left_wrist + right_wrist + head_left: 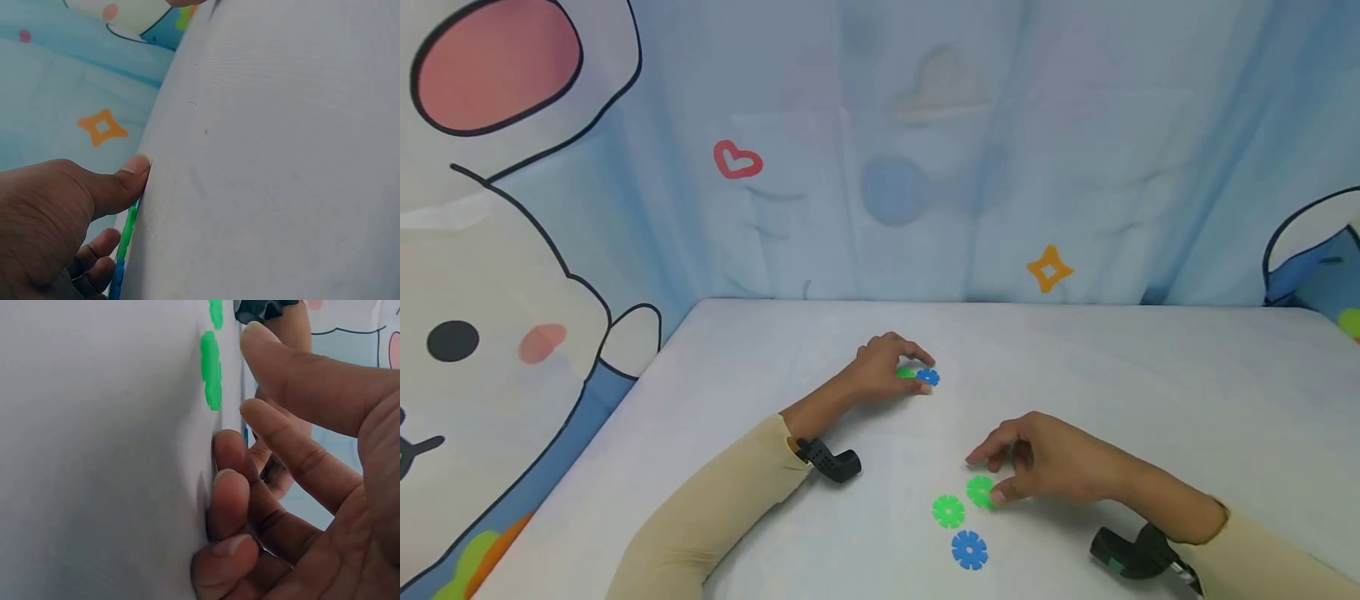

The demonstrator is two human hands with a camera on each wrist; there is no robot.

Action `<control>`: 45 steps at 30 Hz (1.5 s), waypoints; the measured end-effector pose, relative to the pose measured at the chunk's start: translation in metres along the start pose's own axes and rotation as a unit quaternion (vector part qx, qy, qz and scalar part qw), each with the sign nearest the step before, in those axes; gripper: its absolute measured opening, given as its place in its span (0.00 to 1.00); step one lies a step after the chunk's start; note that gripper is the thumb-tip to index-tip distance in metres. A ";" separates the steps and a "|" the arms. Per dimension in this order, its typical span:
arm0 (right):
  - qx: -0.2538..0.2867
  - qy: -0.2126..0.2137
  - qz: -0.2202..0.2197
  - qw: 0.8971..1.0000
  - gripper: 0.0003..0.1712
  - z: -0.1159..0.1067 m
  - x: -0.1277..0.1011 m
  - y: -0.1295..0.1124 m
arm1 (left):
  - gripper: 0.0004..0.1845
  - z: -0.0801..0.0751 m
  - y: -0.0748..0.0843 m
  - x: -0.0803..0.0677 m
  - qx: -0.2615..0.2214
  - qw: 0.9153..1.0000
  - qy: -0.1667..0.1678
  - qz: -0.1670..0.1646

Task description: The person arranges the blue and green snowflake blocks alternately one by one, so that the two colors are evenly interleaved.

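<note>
1. our left hand [883, 371] pinches a green disc [906, 372] joined to a blue disc [928, 377], farther up the table [1150, 392] than the rest.
2. our right hand [1045, 462] touches a loose green disc [981, 491] with its curled fingertips; we judge these light, stiff and notched, best pinched by the rim.
3. nearer us lie another green disc [948, 511] and another blue disc [970, 550].

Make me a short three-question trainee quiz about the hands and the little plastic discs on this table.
1. True or false: the left hand is beside a green disc and a blue disc.
2. The right hand touches which disc? A) lone blue disc B) nearest green disc C) none
3. Fill in: the lone blue disc lies on the white ____.

Key: 1 true; 2 B, the nearest green disc; 3 table.
</note>
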State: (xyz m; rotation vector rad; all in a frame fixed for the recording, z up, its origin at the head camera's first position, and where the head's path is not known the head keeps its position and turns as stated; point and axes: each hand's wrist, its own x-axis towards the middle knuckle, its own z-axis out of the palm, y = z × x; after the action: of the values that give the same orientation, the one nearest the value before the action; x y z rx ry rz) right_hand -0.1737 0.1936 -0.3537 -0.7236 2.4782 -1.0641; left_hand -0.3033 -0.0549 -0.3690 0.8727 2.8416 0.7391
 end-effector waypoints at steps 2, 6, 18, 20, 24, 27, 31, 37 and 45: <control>0.004 -0.002 -0.004 1.000 0.21 0.001 0.000 0.000 | 0.19 -0.001 0.000 0.000 -0.003 1.000 0.002 0.002; -0.016 0.003 -0.008 1.000 0.20 0.005 -0.001 0.000 | 0.19 -0.003 0.000 0.000 -0.001 1.000 0.001 0.007; -0.078 0.026 -0.010 0.997 0.18 0.009 -0.002 -0.001 | 0.18 -0.003 0.002 0.000 0.001 1.000 0.000 0.007; -0.083 0.029 -0.015 0.996 0.17 0.009 -0.002 0.000 | 0.18 -0.003 0.002 0.000 0.002 1.000 0.000 0.007; -0.091 0.033 -0.018 0.995 0.17 0.010 -0.003 -0.001 | 0.18 -0.003 0.002 0.000 0.001 1.000 -0.001 0.001; -0.096 0.035 -0.013 0.995 0.17 0.011 -0.003 -0.002 | 0.18 -0.003 0.002 0.000 0.001 1.000 -0.002 -0.002; -0.099 0.039 -0.008 0.994 0.17 0.012 -0.004 -0.003 | 0.18 -0.003 0.002 0.000 -0.001 1.000 0.000 -0.001; -0.093 0.040 -0.015 0.995 0.19 0.011 -0.005 -0.004 | 0.17 -0.003 0.002 0.000 -0.010 1.000 0.006 0.003; -0.095 0.015 -0.015 0.995 0.18 0.012 -0.004 -0.006 | 0.16 -0.002 0.001 0.000 -0.012 1.000 0.006 0.004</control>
State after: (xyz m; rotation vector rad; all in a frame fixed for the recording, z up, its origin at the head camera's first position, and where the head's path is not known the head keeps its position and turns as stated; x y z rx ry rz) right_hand -0.1633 0.1857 -0.3565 -0.8064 2.6285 -0.8630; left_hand -0.3029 -0.0546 -0.3668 0.8812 2.8346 0.7804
